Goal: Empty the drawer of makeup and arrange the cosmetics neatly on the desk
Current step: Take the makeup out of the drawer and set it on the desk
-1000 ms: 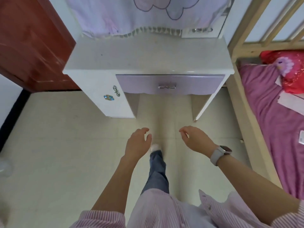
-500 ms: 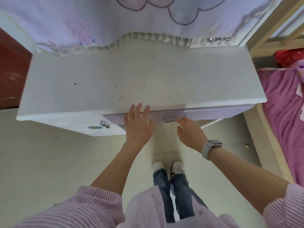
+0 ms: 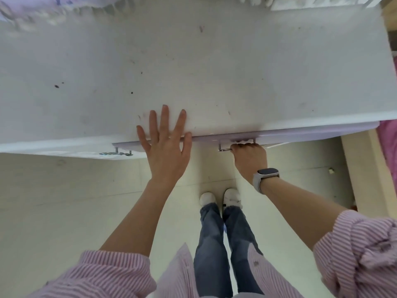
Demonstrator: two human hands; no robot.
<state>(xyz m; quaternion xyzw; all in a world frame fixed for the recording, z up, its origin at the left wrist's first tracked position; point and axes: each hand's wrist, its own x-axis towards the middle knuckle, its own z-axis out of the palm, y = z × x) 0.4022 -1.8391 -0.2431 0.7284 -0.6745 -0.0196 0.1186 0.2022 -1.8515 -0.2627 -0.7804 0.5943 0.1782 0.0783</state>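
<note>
White and faintly speckled, the desk (image 3: 193,61) fills the upper half of the frame, with pale floor tiles below and a strip of pink bedding at the far right edge. Its lilac drawer (image 3: 300,132) runs along the desk's front edge at mid-frame and looks shut or barely cracked; no makeup shows yet. The right hand (image 3: 250,157) curls its fingers round the metal handle (image 3: 236,145) at centre right. The left hand (image 3: 165,147) lies flat with fingers spread, palm over the desk's edge at centre. I'd judge the drawer stiff and fairly light, sliding straight out if pulled by that handle while the flat hand braces. A second small handle (image 3: 116,153) sits further left.
</note>
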